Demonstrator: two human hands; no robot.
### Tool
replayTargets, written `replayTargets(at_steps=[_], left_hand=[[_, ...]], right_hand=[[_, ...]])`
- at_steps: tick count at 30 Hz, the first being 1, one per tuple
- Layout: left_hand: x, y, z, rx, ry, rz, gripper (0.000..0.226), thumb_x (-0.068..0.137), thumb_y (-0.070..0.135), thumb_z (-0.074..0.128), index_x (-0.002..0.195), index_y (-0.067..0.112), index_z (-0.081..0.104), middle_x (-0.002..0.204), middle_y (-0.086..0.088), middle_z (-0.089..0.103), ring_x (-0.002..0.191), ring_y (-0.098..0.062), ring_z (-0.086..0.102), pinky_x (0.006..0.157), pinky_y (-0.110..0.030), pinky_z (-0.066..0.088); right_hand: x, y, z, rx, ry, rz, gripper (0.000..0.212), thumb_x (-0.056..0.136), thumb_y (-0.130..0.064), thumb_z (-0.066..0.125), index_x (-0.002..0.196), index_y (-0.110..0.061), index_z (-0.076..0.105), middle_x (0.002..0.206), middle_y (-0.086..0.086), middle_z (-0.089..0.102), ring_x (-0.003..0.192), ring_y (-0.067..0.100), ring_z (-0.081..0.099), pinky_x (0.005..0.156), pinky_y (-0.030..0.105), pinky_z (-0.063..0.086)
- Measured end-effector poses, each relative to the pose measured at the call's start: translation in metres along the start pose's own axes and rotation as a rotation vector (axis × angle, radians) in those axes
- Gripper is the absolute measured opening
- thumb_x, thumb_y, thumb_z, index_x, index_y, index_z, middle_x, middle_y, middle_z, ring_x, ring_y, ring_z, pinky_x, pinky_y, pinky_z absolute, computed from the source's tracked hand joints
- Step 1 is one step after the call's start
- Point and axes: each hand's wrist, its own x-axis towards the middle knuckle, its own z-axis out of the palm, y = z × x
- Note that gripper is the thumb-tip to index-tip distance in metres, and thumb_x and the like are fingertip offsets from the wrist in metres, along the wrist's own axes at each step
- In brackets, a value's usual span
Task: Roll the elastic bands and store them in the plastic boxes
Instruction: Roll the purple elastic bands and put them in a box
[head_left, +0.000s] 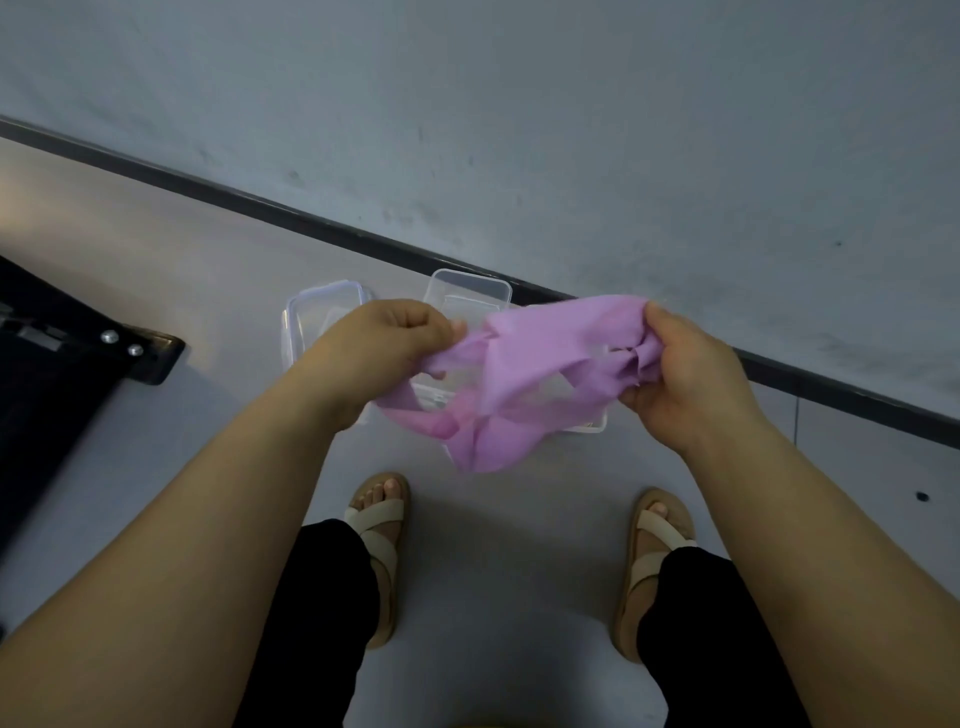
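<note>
Over clear plastic boxes (467, 287), gripping limp, light lilac elastic band (540, 364) by both ends with curled fingers (410, 318) of left hand (382, 340) and right hand (693, 387); roll from one end.

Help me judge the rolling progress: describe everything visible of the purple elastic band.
The purple elastic band is a wide, thin, matte strip, looking like stretchy rubber or fabric. It is crumpled and unrolled, held in the air between the left hand and the right hand, which grip its ends. Loose folds sag over the clear plastic boxes.
</note>
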Motion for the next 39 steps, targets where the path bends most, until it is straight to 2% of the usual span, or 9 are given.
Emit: replayTargets(at_steps=[3, 8, 14, 17, 24, 30, 33, 35, 39], left_hand=[[0.003, 0.000, -0.001, -0.199, 0.087, -0.090, 0.030, 0.091, 0.018, 0.053, 0.062, 0.014, 0.053, 0.049, 0.000, 0.045, 0.041, -0.010, 0.040, 0.051, -0.024, 0.031], [0.003, 0.006, -0.013, -0.578, 0.256, -0.233, 0.024, 0.086, 0.012, 0.051, 0.065, 0.014, 0.038, 0.048, 0.000, 0.026, 0.032, -0.010, 0.020, 0.040, -0.016, 0.025], [0.002, 0.005, -0.014, -0.625, 0.055, -0.198, 0.034, 0.092, 0.018, 0.049, 0.061, 0.015, 0.037, 0.041, 0.003, 0.026, 0.033, -0.008, 0.022, 0.035, -0.015, 0.023], [0.000, 0.007, -0.013, -0.533, 0.000, -0.125, 0.034, 0.095, 0.020, 0.045, 0.062, 0.013, 0.041, 0.043, 0.002, 0.032, 0.036, -0.009, 0.025, 0.037, -0.016, 0.025], [-0.003, 0.009, -0.004, -0.521, -0.106, -0.117, 0.030, 0.098, 0.021, 0.042, 0.070, 0.013, 0.043, 0.045, 0.001, 0.039, 0.037, -0.008, 0.029, 0.036, -0.014, 0.027], [-0.011, 0.021, 0.002, -0.829, -0.200, -0.202, 0.037, 0.097, 0.025, 0.041, 0.063, 0.013, 0.041, 0.042, 0.004, 0.036, 0.033, -0.003, 0.027, 0.034, -0.012, 0.021], [-0.020, 0.029, 0.009, -1.004, -0.334, -0.209, 0.031, 0.089, 0.027, 0.045, 0.062, 0.013, 0.038, 0.041, 0.006, 0.034, 0.030, -0.002, 0.028, 0.034, -0.010, 0.019], [-0.021, 0.030, 0.014, -1.044, -0.318, -0.200, 0.031, 0.086, 0.027, 0.047, 0.059, 0.012, 0.041, 0.042, 0.005, 0.036, 0.031, -0.003, 0.028, 0.034, -0.011, 0.021], [-0.011, 0.014, 0.015, -0.370, 0.112, -0.107, 0.027, 0.090, 0.040, 0.054, 0.075, 0.017, 0.054, 0.060, 0.004, 0.056, 0.046, -0.010, 0.039, 0.051, -0.023, 0.034]], right_hand=[[0.000, -0.003, -0.002, 0.162, 0.048, 0.067, 0.012, 0.092, -0.017, 0.051, 0.084, -0.016, 0.059, 0.069, -0.001, 0.063, 0.057, 0.011, 0.060, 0.056, 0.027, 0.054], [0.003, -0.017, -0.012, 0.293, 0.088, 0.054, 0.010, 0.090, -0.016, 0.051, 0.097, -0.012, 0.057, 0.093, 0.006, 0.062, 0.081, 0.017, 0.063, 0.063, 0.031, 0.058], [-0.018, -0.006, -0.007, -0.688, -0.363, -0.125, 0.027, 0.091, -0.019, 0.051, 0.072, -0.001, 0.057, 0.066, 0.013, 0.054, 0.058, 0.020, 0.052, 0.056, 0.028, 0.042], [-0.020, -0.001, -0.007, -1.043, -0.481, -0.346, 0.032, 0.090, -0.020, 0.051, 0.072, 0.004, 0.061, 0.063, 0.005, 0.060, 0.054, 0.003, 0.054, 0.054, 0.013, 0.044], [-0.011, 0.033, -0.009, -1.614, -0.694, -0.273, 0.029, 0.087, -0.043, 0.059, 0.101, -0.018, 0.063, 0.095, 0.000, 0.064, 0.086, 0.015, 0.060, 0.078, 0.028, 0.046], [-0.006, 0.042, -0.006, -1.301, -0.642, -0.128, 0.080, 0.073, -0.046, 0.073, 0.138, -0.025, 0.033, 0.131, -0.004, 0.046, 0.114, 0.015, 0.048, 0.092, 0.026, 0.043], [-0.010, 0.042, -0.004, -1.090, -0.717, -0.098, 0.050, 0.076, -0.035, 0.074, 0.114, -0.029, 0.042, 0.108, -0.010, 0.053, 0.096, 0.008, 0.052, 0.077, 0.016, 0.046], [-0.007, 0.047, -0.006, -1.143, -0.732, -0.076, 0.029, 0.081, -0.036, 0.069, 0.101, -0.019, 0.058, 0.097, -0.005, 0.064, 0.092, 0.015, 0.059, 0.082, 0.030, 0.051], [-0.008, 0.041, -0.006, -0.827, -0.635, 0.131, 0.010, 0.091, -0.020, 0.057, 0.085, -0.014, 0.062, 0.066, -0.002, 0.064, 0.061, 0.013, 0.060, 0.064, 0.031, 0.055]])
